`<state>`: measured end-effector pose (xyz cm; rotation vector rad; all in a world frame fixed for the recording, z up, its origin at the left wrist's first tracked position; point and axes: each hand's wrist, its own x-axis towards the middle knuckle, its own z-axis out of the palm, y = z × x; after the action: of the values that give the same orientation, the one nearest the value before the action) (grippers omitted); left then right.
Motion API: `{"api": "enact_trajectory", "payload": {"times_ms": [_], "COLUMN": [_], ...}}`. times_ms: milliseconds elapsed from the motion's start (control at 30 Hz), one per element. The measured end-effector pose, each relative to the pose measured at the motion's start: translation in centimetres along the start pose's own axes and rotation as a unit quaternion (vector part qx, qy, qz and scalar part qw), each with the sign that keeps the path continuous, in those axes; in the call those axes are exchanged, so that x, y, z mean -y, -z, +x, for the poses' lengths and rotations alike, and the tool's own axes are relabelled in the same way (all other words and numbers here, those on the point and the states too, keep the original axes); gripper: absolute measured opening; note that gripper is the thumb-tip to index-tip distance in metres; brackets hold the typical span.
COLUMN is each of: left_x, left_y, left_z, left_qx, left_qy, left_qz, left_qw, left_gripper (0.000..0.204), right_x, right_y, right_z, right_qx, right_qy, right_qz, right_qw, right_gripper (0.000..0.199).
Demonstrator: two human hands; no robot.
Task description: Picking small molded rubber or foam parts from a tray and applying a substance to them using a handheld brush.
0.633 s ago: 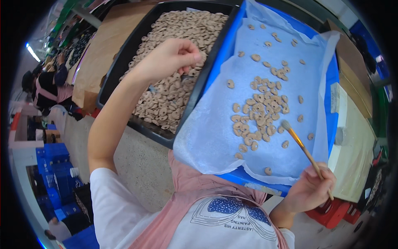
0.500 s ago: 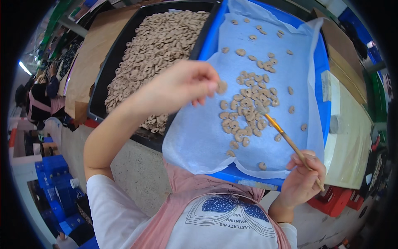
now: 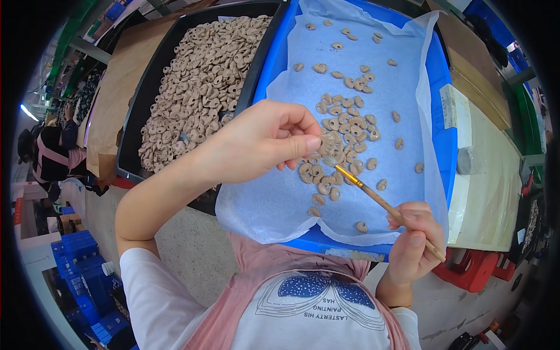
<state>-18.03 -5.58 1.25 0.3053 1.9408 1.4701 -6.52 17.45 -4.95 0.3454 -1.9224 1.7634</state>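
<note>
My left hand (image 3: 262,140) is raised over the blue tray (image 3: 440,125), its thumb and fingers pinched on a small tan ring-shaped piece (image 3: 326,143). A thin wooden brush (image 3: 382,201) is gripped in my right hand (image 3: 411,242), low at the tray's near edge, and its tip points up-left toward the pinched piece. White paper (image 3: 274,198) lines the blue tray, with several tan ring pieces (image 3: 344,122) scattered and clustered on it. To the left, a black tray (image 3: 131,146) is heaped with many more of the same pieces (image 3: 198,87).
A brown cardboard sheet (image 3: 114,93) lies left of the black tray. A pale board (image 3: 490,192) with a small grey cap (image 3: 466,160) sits right of the blue tray. Red crates (image 3: 472,268) are lower right, blue crates (image 3: 81,262) lower left. Another person (image 3: 49,154) stands at far left.
My left hand moved from the black tray's heap rightward to over the blue tray, carrying a piece. My right hand with the brush stayed near the tray's near edge.
</note>
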Motion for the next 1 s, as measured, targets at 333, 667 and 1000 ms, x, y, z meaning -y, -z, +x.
{"api": "enact_trajectory", "payload": {"times_ms": [333, 667, 1000], "left_x": [1.7, 8.7, 9.3], "left_y": [6.7, 12.3, 12.4], "left_z": [3.6, 2.0, 1.7], "left_qx": [-0.281, -0.175, -0.154], "left_qy": [-0.209, -0.029, -0.113], "left_qz": [0.341, 0.509, 0.549], "left_qw": [0.873, 0.842, 0.814], "left_gripper": [0.021, 0.014, 0.010], "right_x": [0.1, 0.3, 0.1], "right_y": [0.2, -0.5, -0.2], "right_z": [-0.6, -0.4, -0.3], "right_qx": [-0.155, -0.144, -0.148], "right_qy": [-0.006, -0.018, -0.022], "right_qz": [0.027, 0.016, 0.027], "right_qw": [0.988, 0.989, 0.988], "right_gripper": [0.026, 0.026, 0.027]}}
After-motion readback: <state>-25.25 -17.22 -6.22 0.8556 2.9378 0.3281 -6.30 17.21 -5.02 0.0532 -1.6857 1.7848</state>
